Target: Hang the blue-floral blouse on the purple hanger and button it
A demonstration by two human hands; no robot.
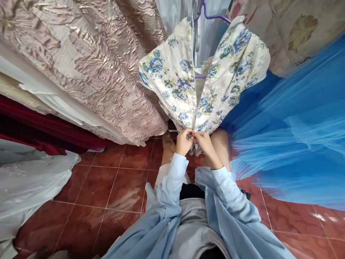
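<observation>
In front of me a white dress [175, 82] with blue flowers hangs from a purple hanger [215, 16]. Its front lies open in a long V that narrows downward. At the bottom of that V my left hand [184, 142] pinches one edge of the front. My right hand [202, 141] is closed on the other edge, right beside it, and the fingertips of both hands meet. Any zip or button between the fingers is too small to make out. Below my hands a gathered end of the floral cloth shows.
A shiny pink brocade gown [107, 68] hangs close on the left, with dark red cloth [48, 122] and white cloth [35, 187] beyond it. Blue tulle [296, 136] spreads over the right side. Red tiles [107, 187] cover the floor around my legs.
</observation>
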